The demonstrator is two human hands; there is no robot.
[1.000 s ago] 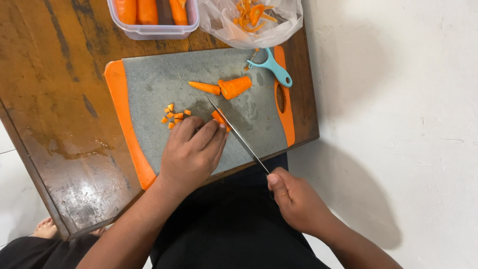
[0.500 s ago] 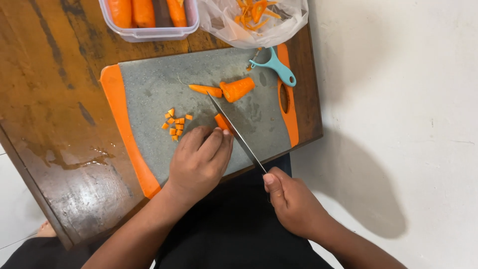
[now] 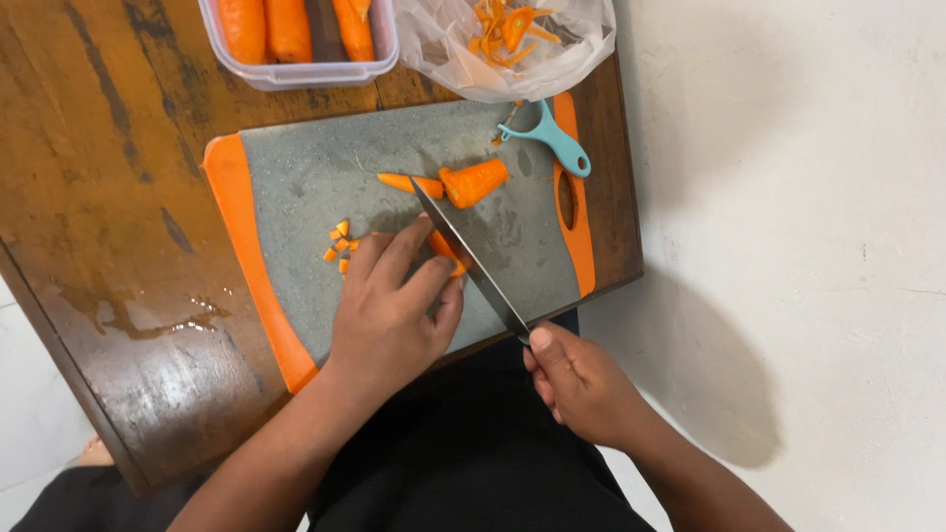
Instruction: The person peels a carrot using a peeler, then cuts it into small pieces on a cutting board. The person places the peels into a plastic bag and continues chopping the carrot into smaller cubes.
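Carrot piece [image 3: 448, 254] lies on the grey cutting board [image 3: 305, 177], near its front edge. Left hand [image 3: 389, 315] presses it down, fingers curled over it, grip pinching the piece from above. Right hand [image 3: 581, 384] is wrapped tight around the knife [image 3: 468, 258] handle, blade laid against the piece.

Judgement: carrot is stiff, light, round, so prone to roll; wet cut faces likely slippery. Best held flat side down, fingertips tucked back from the blade.

On the board: diced bits [image 3: 340, 246] left of the hand, two larger chunks [image 3: 473, 182] behind the blade, blue peeler [image 3: 552, 140] at the far right corner. Behind the board: tub of carrots [image 3: 296, 39], bag of peelings [image 3: 512, 39]. Nothing blocks the blade.
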